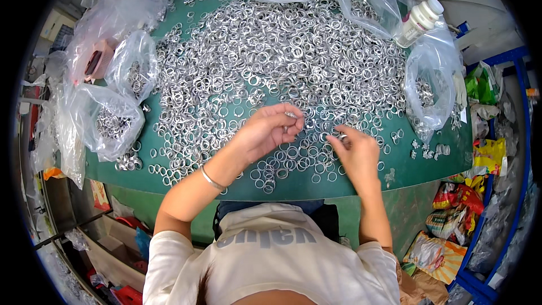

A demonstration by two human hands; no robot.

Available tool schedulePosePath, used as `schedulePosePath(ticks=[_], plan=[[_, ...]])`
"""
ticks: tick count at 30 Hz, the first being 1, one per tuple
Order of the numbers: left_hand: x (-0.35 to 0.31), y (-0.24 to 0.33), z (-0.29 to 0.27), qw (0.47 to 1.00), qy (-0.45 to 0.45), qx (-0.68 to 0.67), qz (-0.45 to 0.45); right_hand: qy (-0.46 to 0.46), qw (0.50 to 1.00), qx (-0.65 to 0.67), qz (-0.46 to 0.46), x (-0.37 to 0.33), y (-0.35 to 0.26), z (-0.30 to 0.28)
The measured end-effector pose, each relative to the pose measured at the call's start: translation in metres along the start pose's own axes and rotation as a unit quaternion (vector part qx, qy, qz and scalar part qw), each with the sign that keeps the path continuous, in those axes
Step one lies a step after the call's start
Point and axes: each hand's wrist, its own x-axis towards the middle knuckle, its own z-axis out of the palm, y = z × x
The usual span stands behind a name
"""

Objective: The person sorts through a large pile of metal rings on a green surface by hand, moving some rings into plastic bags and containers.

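Observation:
A broad heap of silver rings (293,39) spreads over the green tabletop (186,181), thinning to a loose layer near its front edge. Above that thin layer, my left hand (271,127) is closed with its palm partly turned up, and a small silver ring (291,114) shows at its fingertips. To its right, my right hand (355,149) pinches another silver ring (342,136) between thumb and fingers. The two hands are a short way apart. A metal bangle (211,178) is on my left wrist.
Clear plastic bags holding small metal pieces stand at left (113,121), at the back and at right (432,82). A white bottle (419,21) stands back right. A pink container (99,59) sits left. Blue shelving (511,192) with colourful packages flanks the table.

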Motion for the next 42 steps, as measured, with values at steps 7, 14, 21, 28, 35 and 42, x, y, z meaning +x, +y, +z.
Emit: schedulePosePath(ticks=[7, 14, 21, 28, 35, 42], plan=[[-0.020, -0.018, 0.007, 0.948, 0.080, 0.294, 0.095, 0.026, 0.975, 0.212, 0.055, 0.003, 0.004, -0.008], [-0.011, -0.041, 0.018, 0.608, 0.091, 0.737, 0.279, -0.025, 0.585, 0.783, 0.209, -0.007, 0.011, -0.042], [-0.014, -0.041, 0.007, 0.610, 0.098, 0.736, 0.276, -0.010, 0.965, 0.245, 0.093, -0.035, 0.025, -0.036], [-0.020, -0.028, 0.013, 0.625, 0.087, 0.736, 0.246, 0.038, 0.969, 0.209, 0.123, -0.036, 0.024, -0.033], [-0.011, -0.026, 0.032, 0.734, 0.055, 0.648, 0.199, -0.050, 0.502, 0.851, 0.147, -0.027, 0.066, -0.047], [-0.022, -0.025, 0.009, 0.612, 0.072, 0.757, 0.218, -0.053, 0.832, 0.505, 0.226, -0.029, 0.031, -0.034]])
